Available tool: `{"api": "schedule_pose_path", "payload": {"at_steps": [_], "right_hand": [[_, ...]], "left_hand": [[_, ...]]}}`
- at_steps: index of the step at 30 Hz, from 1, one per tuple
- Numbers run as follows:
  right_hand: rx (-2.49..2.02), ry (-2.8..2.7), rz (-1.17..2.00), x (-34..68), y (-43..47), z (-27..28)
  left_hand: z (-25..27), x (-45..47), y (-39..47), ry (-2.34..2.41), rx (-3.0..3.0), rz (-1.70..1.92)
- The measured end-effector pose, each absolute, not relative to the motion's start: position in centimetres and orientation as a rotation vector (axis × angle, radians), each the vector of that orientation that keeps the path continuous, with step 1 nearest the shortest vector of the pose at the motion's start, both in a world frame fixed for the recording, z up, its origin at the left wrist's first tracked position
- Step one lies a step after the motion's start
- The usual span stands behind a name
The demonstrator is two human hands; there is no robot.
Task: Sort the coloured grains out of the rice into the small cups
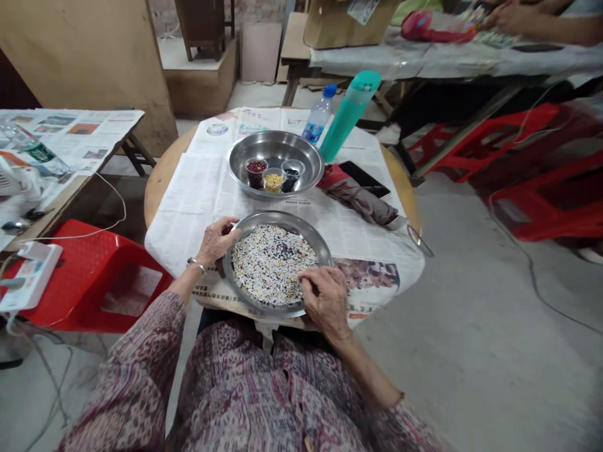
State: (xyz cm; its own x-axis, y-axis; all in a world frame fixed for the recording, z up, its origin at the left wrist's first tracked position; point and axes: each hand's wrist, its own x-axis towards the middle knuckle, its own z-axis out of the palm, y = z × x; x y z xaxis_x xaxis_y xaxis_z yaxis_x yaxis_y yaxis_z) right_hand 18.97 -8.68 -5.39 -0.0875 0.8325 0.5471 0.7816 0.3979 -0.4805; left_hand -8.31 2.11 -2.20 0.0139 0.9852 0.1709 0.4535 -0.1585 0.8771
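Observation:
My left hand (217, 242) curls its fingers at the left rim of a round steel plate (326, 246). A bit of dark red shows between the thumb and forefinger; what it belongs to is hidden. Spread over the plate's bottom are mixed grains (271, 263), mostly white with black and yellow ones among them. Over the plate's right side, my right hand (326, 300) has thumb and fingers pinched together low at the grains; anything between the fingertips is too small to make out. Behind the plate, a steel basin (242, 147) holds small clear cups of red beans (257, 168), yellow grains (273, 181) and black grains (293, 172).
Newspaper (188, 188) covers the round table. A water bottle (318, 116), a green flask (351, 113), a folded umbrella (360, 198) and a black phone (365, 179) stand or lie to the right. A red stool (89, 276) is at left. Another person's hands (511, 17) are at the far table.

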Motion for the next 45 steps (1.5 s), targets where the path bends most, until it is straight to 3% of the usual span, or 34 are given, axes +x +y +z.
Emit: {"api": "schedule_pose_path", "payload": {"at_steps": [8,14,21,30,39,45], "right_hand": [[-1.331,-2.257,-0.083,18.9,-8.2,-2.7],[-1.198,-2.498,0.081,18.3,-7.4,-2.8],[-1.258,-2.406,-0.029,16.5,-5.2,-3.3],[-0.792,-2.687,0.119,10.4,-3.9,-1.9],[-1.195,-2.589,0.027,16.3,-1.3,-2.4],[-0.966,-2.592,0.159,17.2,-5.7,-1.0]], "left_hand": [[-3.1,-8.2,1.8,1.473,1.631,1.146],[-3.4,-8.1,2.0,1.496,1.64,1.141],[-3.5,-8.0,2.0,1.52,1.676,1.154],[-3.4,-7.9,1.9,1.521,1.682,1.152],[-3.9,-8.1,2.1,1.524,1.709,1.166],[-3.9,-8.1,2.2,1.521,1.719,1.159]]}}
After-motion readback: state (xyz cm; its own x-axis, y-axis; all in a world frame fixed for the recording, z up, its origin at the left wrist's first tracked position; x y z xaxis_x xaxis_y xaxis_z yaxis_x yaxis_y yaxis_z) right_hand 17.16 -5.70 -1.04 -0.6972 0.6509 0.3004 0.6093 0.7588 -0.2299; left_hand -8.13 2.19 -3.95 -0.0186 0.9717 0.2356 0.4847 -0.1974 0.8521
